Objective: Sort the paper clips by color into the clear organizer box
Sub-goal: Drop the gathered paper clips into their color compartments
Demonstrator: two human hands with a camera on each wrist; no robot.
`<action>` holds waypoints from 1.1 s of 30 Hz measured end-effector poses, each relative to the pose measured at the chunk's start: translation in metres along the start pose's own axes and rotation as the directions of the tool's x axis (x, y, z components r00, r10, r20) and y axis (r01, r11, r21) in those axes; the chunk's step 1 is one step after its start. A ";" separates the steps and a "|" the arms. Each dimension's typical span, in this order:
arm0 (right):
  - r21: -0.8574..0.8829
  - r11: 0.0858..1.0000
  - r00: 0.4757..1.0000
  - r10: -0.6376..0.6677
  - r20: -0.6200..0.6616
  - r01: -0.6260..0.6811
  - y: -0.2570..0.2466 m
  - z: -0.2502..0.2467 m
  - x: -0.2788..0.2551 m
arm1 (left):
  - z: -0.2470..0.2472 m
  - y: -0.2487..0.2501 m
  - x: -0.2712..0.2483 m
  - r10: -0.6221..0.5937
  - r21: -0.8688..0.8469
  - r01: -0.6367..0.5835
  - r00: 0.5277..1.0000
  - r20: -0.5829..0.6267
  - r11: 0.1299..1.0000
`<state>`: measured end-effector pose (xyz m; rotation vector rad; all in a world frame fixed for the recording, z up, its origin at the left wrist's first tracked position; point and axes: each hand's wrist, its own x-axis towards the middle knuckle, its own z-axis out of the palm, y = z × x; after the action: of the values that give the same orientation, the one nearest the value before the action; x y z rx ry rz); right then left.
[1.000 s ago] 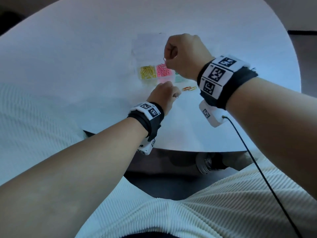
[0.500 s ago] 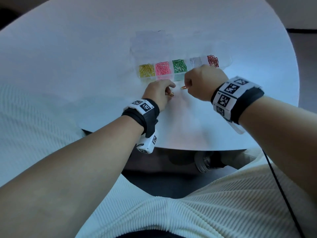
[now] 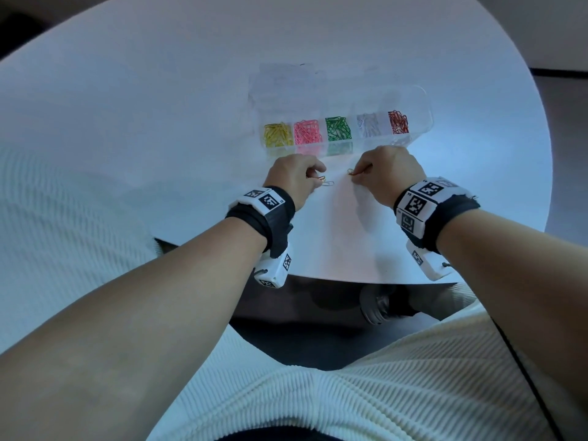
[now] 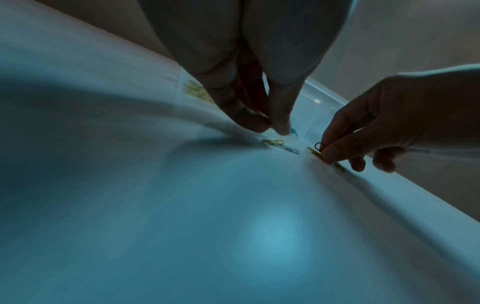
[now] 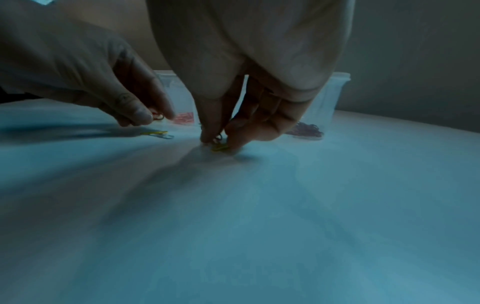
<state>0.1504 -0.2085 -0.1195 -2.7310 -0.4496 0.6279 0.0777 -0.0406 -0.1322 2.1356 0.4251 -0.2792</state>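
Observation:
The clear organizer box (image 3: 420,100) lies on the white table with yellow (image 3: 277,134), pink (image 3: 307,131), green (image 3: 338,128), white (image 3: 369,125) and red clips (image 3: 398,121) in separate compartments. Just in front of it, my left hand (image 3: 316,178) pinches a red clip (image 5: 157,117) low over the table. A yellow clip (image 5: 153,133) and a white clip (image 3: 329,183) lie under its fingers. My right hand (image 3: 356,171) pinches a dark red clip (image 4: 319,146) with thumb and forefinger. Another yellow clip (image 5: 221,147) lies on the table beneath it.
The round table's near edge (image 3: 334,276) is close behind both wrists. The box's open clear lid (image 3: 286,81) lies flat behind the compartments. A cable (image 3: 525,377) runs from my right wrist across my lap.
My right hand came down from above the box to the table in front of it and took hold of a clip. My left hand stayed low beside the loose clips.

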 end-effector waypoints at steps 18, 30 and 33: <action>0.631 0.776 0.939 0.200 -0.281 0.023 0.021 -0.089 0.014 | 0.002 0.053 0.013 0.155 -0.186 -0.162 0.987 -0.052 0.969; 0.599 0.781 0.779 0.483 -0.400 -0.177 0.049 -0.075 0.016 | 0.024 0.117 0.054 0.163 -0.132 -0.179 0.979 -0.124 0.975; 0.603 0.780 0.765 0.488 -0.420 -0.167 0.053 -0.078 0.015 | 0.031 0.122 0.054 0.164 -0.118 -0.172 0.983 -0.081 0.978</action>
<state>0.2112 -0.2683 -0.0768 -2.2820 0.3466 -0.0215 0.1749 -0.1198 -0.0773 2.0478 0.2920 -0.0784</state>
